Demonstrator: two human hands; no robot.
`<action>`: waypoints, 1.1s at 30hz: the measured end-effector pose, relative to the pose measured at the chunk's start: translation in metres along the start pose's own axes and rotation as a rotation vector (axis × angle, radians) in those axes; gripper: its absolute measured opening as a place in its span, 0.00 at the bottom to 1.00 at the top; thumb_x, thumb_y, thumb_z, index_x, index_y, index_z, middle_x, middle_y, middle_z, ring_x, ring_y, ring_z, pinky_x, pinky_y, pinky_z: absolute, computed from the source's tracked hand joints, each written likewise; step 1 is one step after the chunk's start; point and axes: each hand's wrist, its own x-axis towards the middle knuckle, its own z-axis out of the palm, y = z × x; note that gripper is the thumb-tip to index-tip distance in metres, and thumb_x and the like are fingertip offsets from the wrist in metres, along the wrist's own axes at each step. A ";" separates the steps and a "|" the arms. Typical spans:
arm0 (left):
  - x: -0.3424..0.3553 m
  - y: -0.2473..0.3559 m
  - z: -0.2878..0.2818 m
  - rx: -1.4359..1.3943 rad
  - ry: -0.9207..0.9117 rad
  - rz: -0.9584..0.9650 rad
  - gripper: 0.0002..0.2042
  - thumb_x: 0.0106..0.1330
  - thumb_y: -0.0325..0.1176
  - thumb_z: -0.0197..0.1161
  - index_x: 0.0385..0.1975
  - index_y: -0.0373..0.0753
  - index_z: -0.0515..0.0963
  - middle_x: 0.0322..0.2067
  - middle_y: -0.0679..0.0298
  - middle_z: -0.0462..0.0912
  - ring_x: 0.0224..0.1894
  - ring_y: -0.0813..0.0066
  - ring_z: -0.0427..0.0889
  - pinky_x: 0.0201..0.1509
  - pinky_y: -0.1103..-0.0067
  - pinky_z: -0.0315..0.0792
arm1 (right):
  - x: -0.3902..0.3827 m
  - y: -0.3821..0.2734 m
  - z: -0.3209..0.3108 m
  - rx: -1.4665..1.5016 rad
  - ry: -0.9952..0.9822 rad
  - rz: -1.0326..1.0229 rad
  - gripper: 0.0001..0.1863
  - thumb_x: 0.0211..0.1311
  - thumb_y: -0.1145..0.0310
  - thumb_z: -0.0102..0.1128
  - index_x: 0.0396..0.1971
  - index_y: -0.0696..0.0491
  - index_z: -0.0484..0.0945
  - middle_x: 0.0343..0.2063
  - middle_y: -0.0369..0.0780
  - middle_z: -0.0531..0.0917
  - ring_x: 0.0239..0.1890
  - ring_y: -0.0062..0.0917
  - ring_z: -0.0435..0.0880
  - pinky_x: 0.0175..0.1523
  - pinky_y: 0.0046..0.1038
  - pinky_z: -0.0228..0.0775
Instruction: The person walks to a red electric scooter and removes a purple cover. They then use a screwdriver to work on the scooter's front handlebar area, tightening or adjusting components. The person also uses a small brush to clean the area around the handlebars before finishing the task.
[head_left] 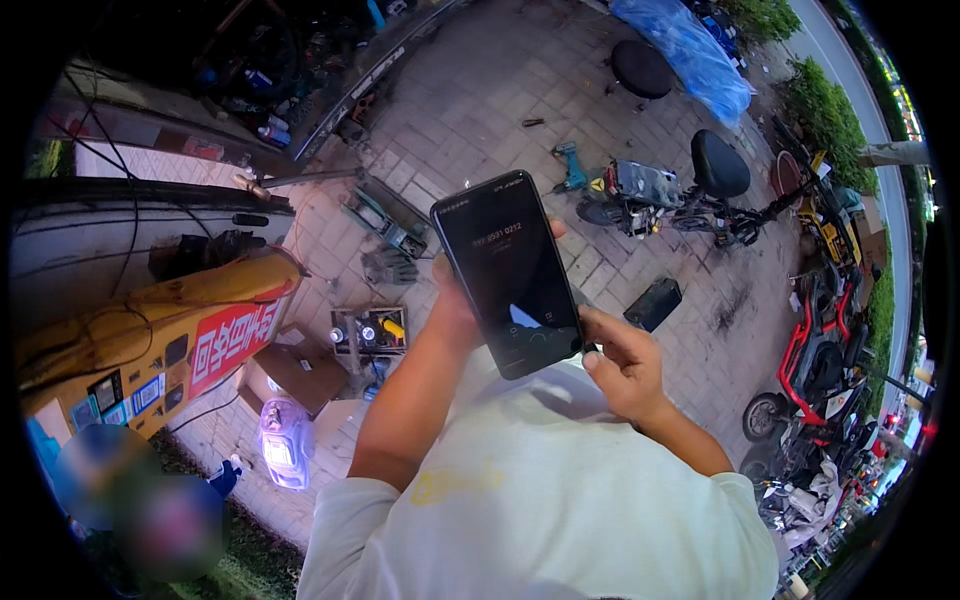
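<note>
A black smartphone is held up in front of my chest, its dark call-style screen lit and facing me. My left hand is closed around its left edge and back, and a fingertip shows past the right edge. At the lower right corner, my right hand is closed with finger and thumb against the phone's edge. A small dark spot lies between that finger and thumb, too small to make out. Most of the left hand's fingers are hidden behind the phone.
Around me on the paving are a teal power drill, a partly stripped electric scooter, a dark box, gloves, a tool crate and an open carton. A round stool stands farther off; red-framed bikes line the right.
</note>
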 end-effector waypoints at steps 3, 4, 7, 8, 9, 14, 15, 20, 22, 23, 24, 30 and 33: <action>0.034 0.028 0.004 -0.007 0.073 0.017 0.41 0.48 0.55 0.68 0.61 0.41 0.64 0.56 0.44 0.69 0.51 0.52 0.78 0.50 0.60 0.76 | 0.045 0.001 -0.003 0.104 0.018 0.160 0.23 0.55 0.78 0.60 0.52 0.66 0.71 0.38 0.43 0.79 0.43 0.20 0.75 0.50 0.24 0.69; 0.044 0.035 -0.001 -0.013 0.090 0.010 0.44 0.43 0.55 0.72 0.62 0.41 0.63 0.56 0.43 0.69 0.51 0.51 0.77 0.51 0.60 0.76 | 0.060 0.001 -0.002 0.128 0.056 0.192 0.24 0.54 0.78 0.61 0.53 0.65 0.70 0.38 0.42 0.78 0.43 0.20 0.75 0.50 0.23 0.69; 0.083 0.062 -0.006 0.120 0.044 0.021 0.54 0.32 0.55 0.78 0.64 0.42 0.60 0.57 0.41 0.66 0.54 0.49 0.75 0.54 0.59 0.74 | 0.115 0.000 -0.001 0.184 0.084 0.171 0.25 0.52 0.77 0.65 0.52 0.64 0.70 0.36 0.40 0.79 0.41 0.19 0.77 0.49 0.22 0.71; 0.096 0.072 -0.008 0.149 0.008 0.011 0.54 0.34 0.55 0.78 0.64 0.42 0.59 0.59 0.41 0.65 0.56 0.51 0.73 0.56 0.60 0.72 | 0.135 -0.001 -0.003 0.154 0.076 0.122 0.25 0.51 0.76 0.66 0.51 0.63 0.70 0.36 0.40 0.79 0.40 0.19 0.78 0.49 0.22 0.71; 0.109 0.081 -0.012 0.176 -0.027 0.001 0.54 0.36 0.56 0.77 0.65 0.41 0.57 0.60 0.42 0.63 0.58 0.53 0.71 0.59 0.60 0.70 | 0.152 -0.004 -0.006 0.123 0.069 0.074 0.25 0.51 0.76 0.66 0.50 0.63 0.71 0.36 0.40 0.79 0.39 0.19 0.78 0.48 0.23 0.71; 0.175 0.117 -0.008 0.202 -0.100 -0.023 0.54 0.36 0.54 0.78 0.66 0.42 0.56 0.63 0.46 0.61 0.62 0.57 0.66 0.63 0.60 0.65 | 0.230 -0.009 -0.034 -0.013 0.055 0.001 0.22 0.49 0.74 0.68 0.45 0.61 0.72 0.30 0.40 0.80 0.35 0.19 0.79 0.44 0.23 0.72; 0.187 0.122 -0.005 0.263 -0.048 -0.008 0.54 0.37 0.55 0.77 0.66 0.42 0.56 0.63 0.48 0.61 0.63 0.59 0.65 0.64 0.61 0.64 | 0.244 -0.009 -0.042 -0.023 0.049 -0.017 0.21 0.50 0.74 0.67 0.44 0.61 0.72 0.29 0.40 0.80 0.34 0.19 0.79 0.43 0.23 0.72; 0.237 0.141 -0.016 0.439 0.150 0.022 0.53 0.38 0.60 0.74 0.65 0.42 0.57 0.62 0.57 0.63 0.65 0.67 0.61 0.67 0.68 0.59 | 0.305 -0.010 -0.076 0.079 0.029 0.037 0.11 0.59 0.77 0.56 0.42 0.63 0.74 0.31 0.40 0.81 0.32 0.19 0.78 0.41 0.22 0.71; 0.265 0.148 -0.015 0.484 0.241 0.012 0.53 0.38 0.63 0.72 0.64 0.42 0.58 0.62 0.58 0.63 0.65 0.68 0.60 0.68 0.72 0.57 | 0.330 -0.011 -0.085 0.093 0.034 0.016 0.11 0.60 0.77 0.54 0.43 0.63 0.74 0.31 0.40 0.81 0.32 0.19 0.78 0.41 0.22 0.71; 0.277 0.153 -0.017 0.489 0.231 0.014 0.52 0.38 0.63 0.72 0.64 0.42 0.58 0.62 0.57 0.63 0.65 0.69 0.60 0.68 0.74 0.56 | 0.341 -0.011 -0.089 0.102 0.038 0.010 0.11 0.61 0.77 0.53 0.43 0.63 0.74 0.31 0.40 0.81 0.32 0.19 0.78 0.41 0.22 0.71; 0.291 0.159 -0.019 0.494 0.222 0.016 0.52 0.39 0.64 0.71 0.64 0.42 0.59 0.62 0.57 0.63 0.66 0.69 0.60 0.68 0.76 0.56 | 0.355 -0.013 -0.094 0.042 0.036 -0.015 0.11 0.64 0.76 0.51 0.44 0.63 0.74 0.30 0.39 0.81 0.31 0.18 0.78 0.39 0.21 0.70; 0.376 0.212 -0.059 0.417 0.130 -0.123 0.47 0.47 0.61 0.68 0.64 0.41 0.58 0.62 0.50 0.61 0.64 0.70 0.62 0.67 0.81 0.56 | 0.432 -0.010 -0.108 0.012 0.117 -0.013 0.11 0.66 0.73 0.50 0.43 0.63 0.75 0.28 0.39 0.81 0.29 0.18 0.77 0.35 0.20 0.68; 0.435 0.239 -0.079 0.255 -0.194 -0.148 0.45 0.50 0.60 0.66 0.64 0.41 0.58 0.62 0.49 0.62 0.63 0.70 0.64 0.66 0.82 0.59 | 0.480 -0.013 -0.114 -0.057 0.144 0.014 0.12 0.67 0.71 0.49 0.43 0.63 0.75 0.28 0.38 0.81 0.30 0.17 0.77 0.36 0.20 0.68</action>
